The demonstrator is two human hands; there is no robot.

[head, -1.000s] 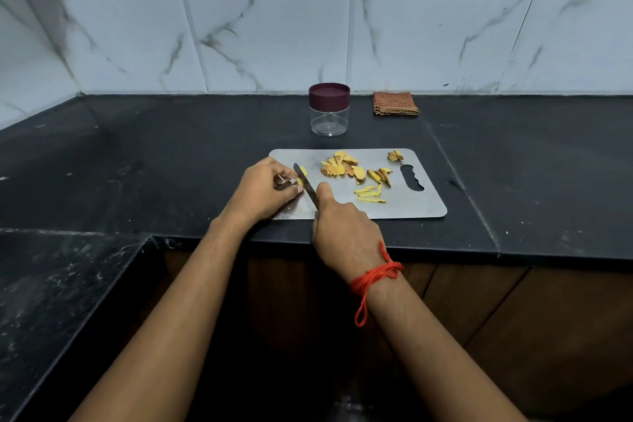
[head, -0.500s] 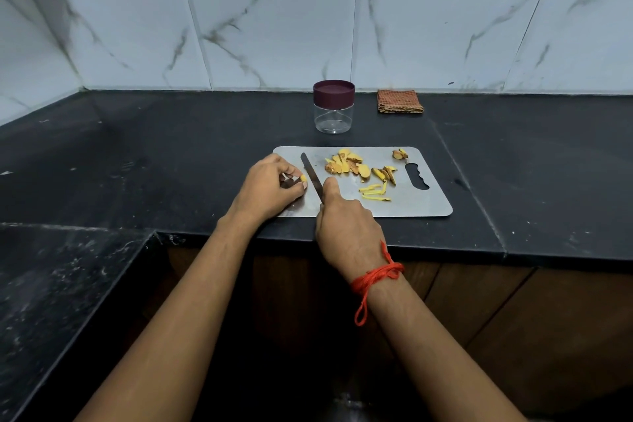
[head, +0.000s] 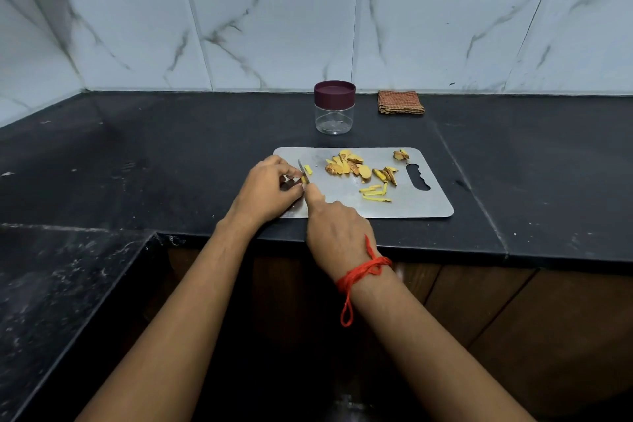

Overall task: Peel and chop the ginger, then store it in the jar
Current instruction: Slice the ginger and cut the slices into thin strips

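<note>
on one board (head: pixel 411 204), left hand (head: pixel 265 194) pinches one ginger piece (head: pixel 303 179), right hand (head: pixel 337 233) grips one knife (head: pixel 301 168).

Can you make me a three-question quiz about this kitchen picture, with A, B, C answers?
1. Where does the jar stand? A in a hand; B on the counter behind the cutting board; C in a drawer.
2. What colour is its lid? A green; B white; C maroon.
3. What is the right hand doing? A holding the knife; B resting open; C lifting the jar.
Answers: B, it stands beyond the board on the black counter; C, the lid is dark maroon; A, its fingers curl round the knife.
</note>
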